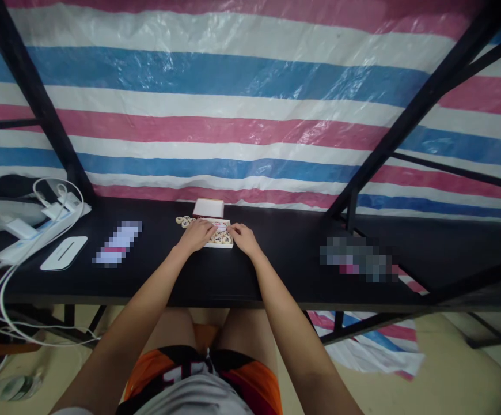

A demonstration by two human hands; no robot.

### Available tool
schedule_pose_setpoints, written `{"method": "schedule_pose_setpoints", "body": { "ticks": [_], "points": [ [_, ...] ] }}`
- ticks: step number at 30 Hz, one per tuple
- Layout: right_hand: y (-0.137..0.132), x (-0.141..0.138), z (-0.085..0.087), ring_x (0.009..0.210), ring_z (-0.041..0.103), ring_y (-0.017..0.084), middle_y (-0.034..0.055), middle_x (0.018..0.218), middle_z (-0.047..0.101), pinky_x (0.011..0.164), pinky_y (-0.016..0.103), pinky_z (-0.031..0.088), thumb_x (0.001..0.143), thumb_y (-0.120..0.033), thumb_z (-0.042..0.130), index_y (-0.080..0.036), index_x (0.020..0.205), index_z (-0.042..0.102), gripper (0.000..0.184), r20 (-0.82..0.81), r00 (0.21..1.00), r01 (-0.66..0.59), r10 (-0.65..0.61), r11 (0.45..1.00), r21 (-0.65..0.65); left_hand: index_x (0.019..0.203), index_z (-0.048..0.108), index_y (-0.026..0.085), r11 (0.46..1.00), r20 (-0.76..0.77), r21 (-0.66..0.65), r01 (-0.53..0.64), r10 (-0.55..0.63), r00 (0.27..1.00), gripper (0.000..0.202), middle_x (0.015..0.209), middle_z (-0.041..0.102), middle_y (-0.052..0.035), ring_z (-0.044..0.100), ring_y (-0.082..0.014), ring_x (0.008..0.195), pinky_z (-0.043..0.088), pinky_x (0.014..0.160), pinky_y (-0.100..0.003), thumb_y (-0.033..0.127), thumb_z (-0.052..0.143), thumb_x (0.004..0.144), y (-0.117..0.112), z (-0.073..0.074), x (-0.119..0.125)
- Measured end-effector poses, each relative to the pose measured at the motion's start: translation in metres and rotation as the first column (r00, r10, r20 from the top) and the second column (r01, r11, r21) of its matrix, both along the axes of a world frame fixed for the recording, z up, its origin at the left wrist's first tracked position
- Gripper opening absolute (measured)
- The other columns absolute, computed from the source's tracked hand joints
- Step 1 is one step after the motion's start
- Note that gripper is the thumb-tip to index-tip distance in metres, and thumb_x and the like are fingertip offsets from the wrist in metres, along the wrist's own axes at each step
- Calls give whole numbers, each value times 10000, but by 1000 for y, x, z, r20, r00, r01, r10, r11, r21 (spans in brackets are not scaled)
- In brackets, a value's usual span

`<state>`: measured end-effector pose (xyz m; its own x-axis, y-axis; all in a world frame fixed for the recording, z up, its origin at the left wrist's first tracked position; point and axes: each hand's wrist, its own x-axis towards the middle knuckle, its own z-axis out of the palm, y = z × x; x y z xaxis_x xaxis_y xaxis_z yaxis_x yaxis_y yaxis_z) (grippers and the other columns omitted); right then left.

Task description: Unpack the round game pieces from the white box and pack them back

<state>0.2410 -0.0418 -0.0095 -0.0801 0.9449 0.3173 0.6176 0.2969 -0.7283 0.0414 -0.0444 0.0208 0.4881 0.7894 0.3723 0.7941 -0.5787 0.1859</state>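
A small white box (220,246) stands on the black tabletop in front of me, holding several round Chinese chess pieces (222,237) with dark characters. My left hand (198,234) reaches over the box's left side, its fingers bent and close together. At the right edge, my right hand (242,237) has its fingers curled in towards the middle. Between the fingertips of both hands lies a small white thing (221,227), too small to name. Several loose chess pieces (185,221) sit left of the box, partly behind my left hand. The box lid (208,207) lies behind the box.
A blurred-out flat object (118,244) and a white slotted plate (64,253) lie to the left. Further left are white chargers and cables (21,229). Another blurred object (358,259) is on the right. Black metal posts (388,144) and a striped plastic sheet (233,132) stand behind.
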Motion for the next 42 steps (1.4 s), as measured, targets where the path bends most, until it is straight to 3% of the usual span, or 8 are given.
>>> {"method": "schedule_pose_setpoints", "body": {
  "ticks": [6,9,13,16,22,30,42],
  "points": [
    [0,1,-1,738,541,147,22,802,577,778,286,413,834,-358,514,-203,854,696,240,-9,1000,8,-8,1000,-14,958,680,171,999,91,-10,-43,44,995,402,986,670,-88,581,-228,963,412,884,-353,382,338,963,-5,1,-5],
    [0,1,-1,738,541,147,20,796,579,782,286,413,833,-352,508,-205,859,697,241,-23,1000,4,-5,1000,-8,1002,663,172,980,146,-11,-201,200,969,378,1011,648,-96,571,-224,969,417,896,-350,346,330,962,-5,3,-20],
    [-2,1,0,744,547,151,19,791,575,789,290,415,834,-352,505,-204,863,699,246,-24,1000,-3,3,1000,-16,1092,626,200,845,100,-76,-530,535,839,307,1100,606,-117,545,-256,1006,439,852,-369,219,376,913,-4,4,-44],
    [-2,1,0,744,550,150,21,803,584,796,292,417,836,-354,505,-204,860,698,246,-30,1000,-4,3,1000,-17,1128,611,210,787,50,-118,-606,614,788,319,1129,578,-134,522,-292,1038,450,826,-391,196,411,880,-5,3,-51],
    [-1,1,-1,760,556,152,22,810,593,794,289,419,834,-354,511,-209,852,697,237,-43,999,0,-1,1000,-10,1128,615,206,805,1,-124,-580,584,811,313,1146,566,-137,512,-294,1063,452,834,-379,211,454,859,-9,4,-45],
    [0,1,-1,777,564,153,26,830,597,801,290,412,841,-366,502,-205,872,699,256,-35,999,-5,4,1000,-20,897,657,205,923,39,-153,-354,364,931,199,1015,628,-80,582,-219,937,468,792,-305,235,464,861,-9,0,-32],
    [1,3,-4,759,555,154,15,796,590,789,287,417,832,-378,504,-220,867,698,253,-31,1000,-7,7,1000,-13,876,634,208,886,5,-193,-421,430,903,186,941,656,-83,602,-232,889,474,766,-315,296,471,854,-17,8,-32]
  ]
}}
